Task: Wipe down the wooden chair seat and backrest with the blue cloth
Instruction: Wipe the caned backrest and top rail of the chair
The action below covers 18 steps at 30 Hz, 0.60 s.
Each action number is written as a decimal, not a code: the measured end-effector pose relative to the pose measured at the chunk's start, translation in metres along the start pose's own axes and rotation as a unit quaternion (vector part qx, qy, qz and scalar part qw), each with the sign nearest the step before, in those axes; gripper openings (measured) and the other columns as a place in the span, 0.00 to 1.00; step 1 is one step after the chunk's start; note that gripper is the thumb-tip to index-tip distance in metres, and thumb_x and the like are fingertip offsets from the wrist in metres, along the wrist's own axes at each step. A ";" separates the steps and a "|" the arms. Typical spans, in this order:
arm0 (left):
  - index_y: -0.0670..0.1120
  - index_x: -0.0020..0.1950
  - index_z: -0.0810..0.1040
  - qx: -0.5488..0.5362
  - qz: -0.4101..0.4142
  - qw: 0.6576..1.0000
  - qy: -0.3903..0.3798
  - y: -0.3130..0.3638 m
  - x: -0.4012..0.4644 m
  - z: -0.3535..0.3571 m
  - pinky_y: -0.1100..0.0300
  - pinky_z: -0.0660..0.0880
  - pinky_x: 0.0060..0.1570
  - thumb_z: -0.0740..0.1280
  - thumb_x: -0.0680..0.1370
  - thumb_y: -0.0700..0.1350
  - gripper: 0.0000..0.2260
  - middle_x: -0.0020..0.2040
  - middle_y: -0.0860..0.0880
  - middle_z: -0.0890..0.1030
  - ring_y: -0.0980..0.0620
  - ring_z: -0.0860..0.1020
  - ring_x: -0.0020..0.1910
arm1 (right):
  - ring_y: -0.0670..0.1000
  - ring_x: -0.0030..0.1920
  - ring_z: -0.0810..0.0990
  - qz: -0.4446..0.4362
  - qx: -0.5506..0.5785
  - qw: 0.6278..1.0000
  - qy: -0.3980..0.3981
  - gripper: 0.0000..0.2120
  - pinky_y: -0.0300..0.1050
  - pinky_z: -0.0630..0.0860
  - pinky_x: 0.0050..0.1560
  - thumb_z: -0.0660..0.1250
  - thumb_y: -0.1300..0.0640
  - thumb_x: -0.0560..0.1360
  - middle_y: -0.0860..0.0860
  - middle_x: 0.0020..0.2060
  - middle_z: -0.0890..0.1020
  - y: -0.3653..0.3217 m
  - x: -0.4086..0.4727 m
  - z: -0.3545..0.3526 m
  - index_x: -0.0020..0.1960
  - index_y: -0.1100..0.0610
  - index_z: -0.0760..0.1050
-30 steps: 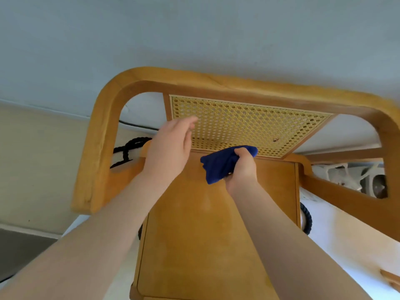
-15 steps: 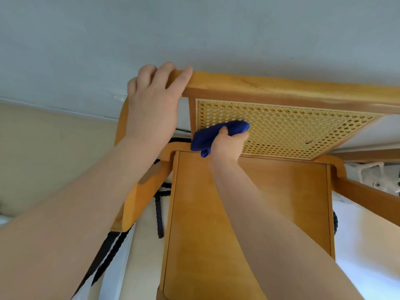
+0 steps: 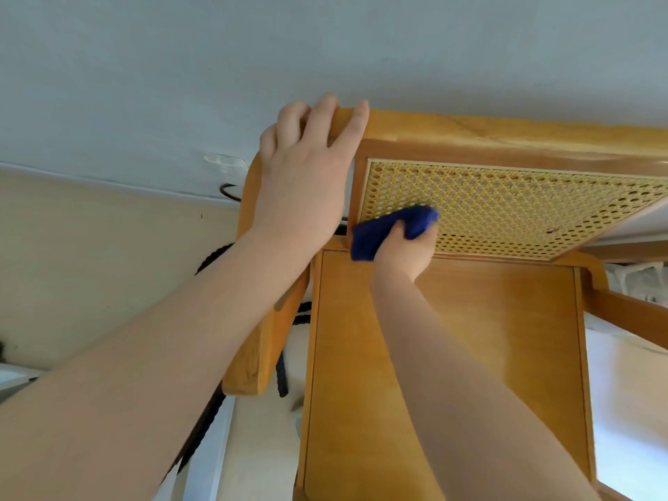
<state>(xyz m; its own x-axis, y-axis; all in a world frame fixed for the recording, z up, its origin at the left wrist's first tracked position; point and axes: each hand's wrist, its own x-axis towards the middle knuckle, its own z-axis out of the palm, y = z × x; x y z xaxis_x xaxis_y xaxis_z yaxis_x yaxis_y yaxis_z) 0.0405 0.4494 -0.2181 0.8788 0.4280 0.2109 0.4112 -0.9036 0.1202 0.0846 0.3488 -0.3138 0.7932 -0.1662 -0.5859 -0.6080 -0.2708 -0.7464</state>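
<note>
Against a pale grey wall (image 3: 325, 48), the left hand (image 3: 303, 182) still grips the wooden chair's curved top rail (image 3: 506, 133). The right hand (image 3: 406, 251), clenched around the dark blue cloth (image 3: 390, 229), has slid rightward along the woven cane backrest panel (image 3: 506, 207).

Both arms are bare from as far up as the picture reaches down to the wrists: no sleeves, no cuffs. The left hand (image 3: 303, 175) wears no glove, ring, watch or strap, and its wrist is bare too. The right hand (image 3: 406, 253) is likewise uncovered, with nothing on the wrist. The left forearm fills much of the lower left of the view and looks broad because it is close to the camera; the right forearm looks slimmer and slightly blurred.
</note>
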 end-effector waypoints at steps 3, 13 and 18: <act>0.47 0.73 0.62 0.015 0.000 1.000 -0.005 0.001 -0.005 0.003 0.46 0.63 0.60 0.62 0.72 0.32 0.30 0.69 0.42 0.67 0.39 0.65 0.64 | 0.58 0.61 0.75 0.135 -0.034 0.987 -0.086 0.20 0.50 0.72 0.61 0.63 0.59 0.77 0.57 0.61 0.76 0.032 -0.009 0.029 0.68 0.56 0.67; 0.38 0.73 0.61 -0.011 0.097 0.993 -0.065 -0.021 -0.022 -0.011 0.49 0.56 0.69 0.68 0.71 0.34 0.31 0.74 0.40 0.61 0.40 0.60 0.72 | 0.55 0.56 0.77 0.073 0.062 0.995 -0.009 0.14 0.46 0.73 0.53 0.61 0.60 0.78 0.52 0.53 0.76 0.017 0.001 0.016 0.63 0.58 0.67; 0.38 0.73 0.59 -0.003 0.127 0.990 -0.052 -0.020 -0.026 -0.008 0.53 0.50 0.70 0.68 0.71 0.32 0.33 0.74 0.39 0.60 0.43 0.59 0.73 | 0.50 0.49 0.72 0.225 0.016 0.973 -0.049 0.20 0.36 0.72 0.37 0.58 0.59 0.79 0.56 0.65 0.73 0.032 0.014 0.010 0.70 0.60 0.64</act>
<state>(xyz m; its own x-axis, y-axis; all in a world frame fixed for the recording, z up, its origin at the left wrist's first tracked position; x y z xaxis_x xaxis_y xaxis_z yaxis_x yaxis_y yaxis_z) 0.0073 0.4567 -0.2184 0.9742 0.1815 0.1342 0.1718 -0.9818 0.0812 0.0762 0.3477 -0.3489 0.4396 -0.1698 -0.8820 -0.8954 -0.1604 -0.4154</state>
